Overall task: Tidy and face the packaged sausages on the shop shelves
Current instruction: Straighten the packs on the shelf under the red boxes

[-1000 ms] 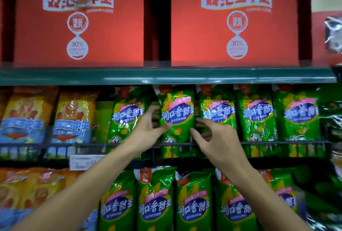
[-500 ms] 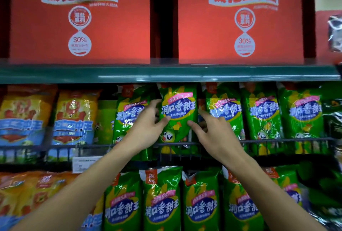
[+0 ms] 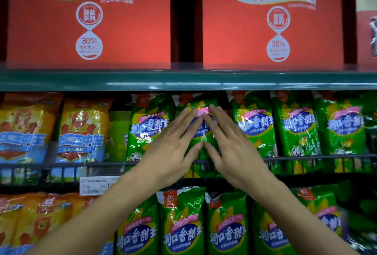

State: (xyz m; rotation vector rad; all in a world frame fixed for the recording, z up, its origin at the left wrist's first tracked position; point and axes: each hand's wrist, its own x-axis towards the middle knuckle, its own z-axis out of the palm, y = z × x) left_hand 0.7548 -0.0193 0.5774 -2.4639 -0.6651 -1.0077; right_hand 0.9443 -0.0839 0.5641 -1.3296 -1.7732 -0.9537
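Two flat open hands, left hand (image 3: 171,150) and right hand (image 3: 232,148), are pressed on the green sausage pack (image 3: 201,103) at frame centre behind the wire rail (image 3: 306,157), nothing gripped; even pressure is best kept so it is seated upright, label forward.

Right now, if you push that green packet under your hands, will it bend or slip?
The green packet probably gives a bit: its film wrinkles. The shiny glare suggests it's slippery. Both hands lie flat on it, and the wire rail likely stops it sliding out.
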